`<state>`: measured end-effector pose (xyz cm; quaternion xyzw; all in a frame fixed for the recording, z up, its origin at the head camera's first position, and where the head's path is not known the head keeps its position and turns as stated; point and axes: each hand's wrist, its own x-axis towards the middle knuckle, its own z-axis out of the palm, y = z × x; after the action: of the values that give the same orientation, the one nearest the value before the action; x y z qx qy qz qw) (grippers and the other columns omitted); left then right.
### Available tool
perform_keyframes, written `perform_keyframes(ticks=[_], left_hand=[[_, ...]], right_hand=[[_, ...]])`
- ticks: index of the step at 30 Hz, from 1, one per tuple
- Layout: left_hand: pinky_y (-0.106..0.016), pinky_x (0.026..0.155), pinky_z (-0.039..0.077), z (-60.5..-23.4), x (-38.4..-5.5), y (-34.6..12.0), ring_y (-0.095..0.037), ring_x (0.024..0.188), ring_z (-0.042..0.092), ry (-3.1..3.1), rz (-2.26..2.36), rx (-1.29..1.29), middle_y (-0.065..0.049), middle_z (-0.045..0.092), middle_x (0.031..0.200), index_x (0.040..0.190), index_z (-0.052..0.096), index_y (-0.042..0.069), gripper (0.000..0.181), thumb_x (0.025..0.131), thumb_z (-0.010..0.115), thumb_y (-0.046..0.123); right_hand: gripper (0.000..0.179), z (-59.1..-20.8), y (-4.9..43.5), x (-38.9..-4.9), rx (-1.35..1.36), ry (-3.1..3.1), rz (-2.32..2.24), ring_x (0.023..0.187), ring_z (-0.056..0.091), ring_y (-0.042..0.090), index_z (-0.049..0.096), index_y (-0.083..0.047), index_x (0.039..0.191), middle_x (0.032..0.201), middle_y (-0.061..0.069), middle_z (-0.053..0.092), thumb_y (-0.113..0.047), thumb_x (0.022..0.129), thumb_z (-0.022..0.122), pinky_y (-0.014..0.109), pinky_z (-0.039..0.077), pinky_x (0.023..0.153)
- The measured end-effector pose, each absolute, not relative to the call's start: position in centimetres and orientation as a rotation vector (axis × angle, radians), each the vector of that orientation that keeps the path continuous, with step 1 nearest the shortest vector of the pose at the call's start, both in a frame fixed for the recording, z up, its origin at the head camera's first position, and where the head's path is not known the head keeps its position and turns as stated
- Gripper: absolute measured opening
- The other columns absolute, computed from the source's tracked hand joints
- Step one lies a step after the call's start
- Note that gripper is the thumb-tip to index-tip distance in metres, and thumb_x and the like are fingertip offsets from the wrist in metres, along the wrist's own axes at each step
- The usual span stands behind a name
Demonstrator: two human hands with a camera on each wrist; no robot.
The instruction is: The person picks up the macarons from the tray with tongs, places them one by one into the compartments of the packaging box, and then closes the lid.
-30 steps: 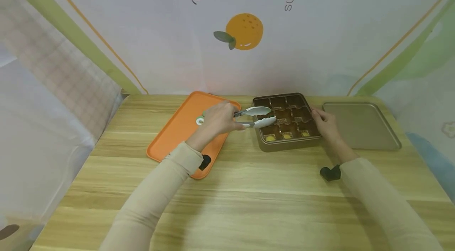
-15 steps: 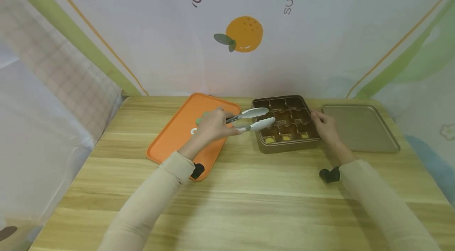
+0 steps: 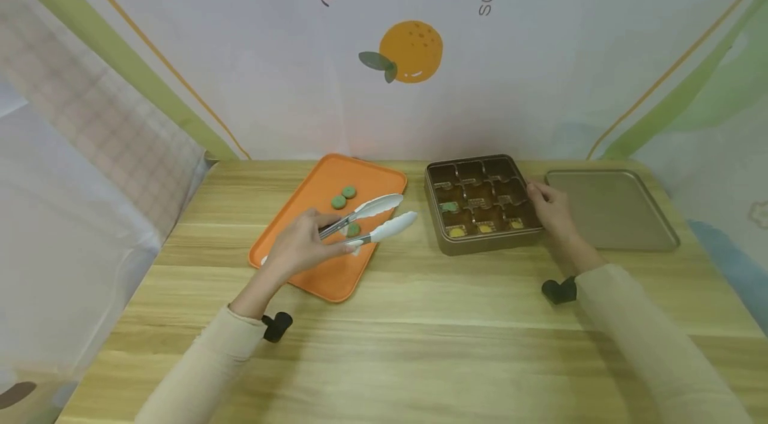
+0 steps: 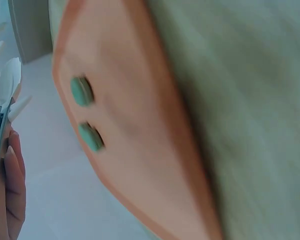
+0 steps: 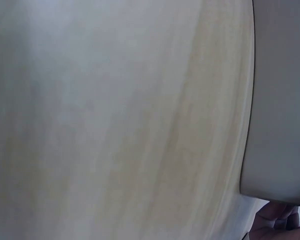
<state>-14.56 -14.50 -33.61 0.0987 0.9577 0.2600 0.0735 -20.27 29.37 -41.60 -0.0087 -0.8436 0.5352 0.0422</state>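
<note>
L hand (image 3: 300,242), over orange tray (image 3: 315,187), grips tongs (image 3: 382,206), tips apart; R hand (image 3: 552,212) holds R side of brown divided box (image 3: 489,243). Green macarons (image 3: 339,202) on tray. In box: green pc (image 3: 449,207) in mid row, L slot; 3 yellow pcs (image 3: 485,229) in near row. Brown rimmed panel (image 3: 609,211) on tabletop (image 3: 420,344), R of box.

Tongs (image 3: 378,206) spread near green macarons (image 3: 339,202), divided brown box (image 3: 492,243)
</note>
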Motion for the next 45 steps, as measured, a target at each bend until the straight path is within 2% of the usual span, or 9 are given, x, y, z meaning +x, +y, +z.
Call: perform_keyframes(ticks=[7,12,17,31,45], left_hand=[[-0.029,0.053,0.035,-34.1,-12.9,-18.0,-0.019,0.066,0.042,2.892,0.815,0.281,-0.013,0.053,0.098,0.127,0.06,0.008,0.067,0.073,0.077,0.044],[-0.029,0.051,0.034,-34.5,-12.2,-19.6,-0.019,0.063,0.04,2.912,0.787,0.263,-0.012,0.054,0.098,0.128,0.058,0.005,0.07,0.075,0.075,0.046],[-0.029,0.051,0.032,-34.8,-11.9,-20.6,-0.019,0.064,0.039,2.969,0.685,0.254,-0.012,0.051,0.088,0.127,0.059,0.005,0.07,0.074,0.076,0.047],[-0.029,0.052,0.032,-35.5,-12.0,-21.2,-0.018,0.064,0.042,3.017,0.554,0.215,-0.013,0.056,0.093,0.123,0.062,0.004,0.066,0.073,0.077,0.046],[-0.028,0.052,0.032,-35.7,-12.2,-21.2,-0.018,0.065,0.043,3.03,0.511,0.25,-0.01,0.056,0.09,0.12,0.064,0.004,0.06,0.074,0.077,0.041]], right_hand=[[0.051,-41.7,29.5,-20.5,-0.052,-2.594,1.642,0.135,0.028,0.042,0.036,0.004,0.14,0.145,0.023,0.033,-0.031,0.103,0.034,0.053,0.025,0.108],[0.05,-41.7,29.5,-20.5,-0.071,-2.588,1.676,0.136,0.027,0.04,0.036,0.002,0.141,0.145,0.021,0.033,-0.03,0.103,0.035,0.051,0.025,0.109],[0.05,-41.5,29.5,-20.5,-0.053,-2.604,1.645,0.136,0.027,0.041,0.035,0.003,0.141,0.145,0.022,0.033,-0.029,0.103,0.034,0.052,0.024,0.109],[0.05,-41.2,29.4,-20.2,-0.015,-2.611,1.637,0.136,0.026,0.043,0.034,0.005,0.14,0.146,0.023,0.031,-0.029,0.103,0.034,0.053,0.023,0.109],[0.05,-41.5,29.4,-20.3,-0.035,-2.603,1.632,0.135,0.028,0.042,0.035,0.004,0.141,0.145,0.023,0.033,-0.029,0.103,0.034,0.053,0.025,0.108]])
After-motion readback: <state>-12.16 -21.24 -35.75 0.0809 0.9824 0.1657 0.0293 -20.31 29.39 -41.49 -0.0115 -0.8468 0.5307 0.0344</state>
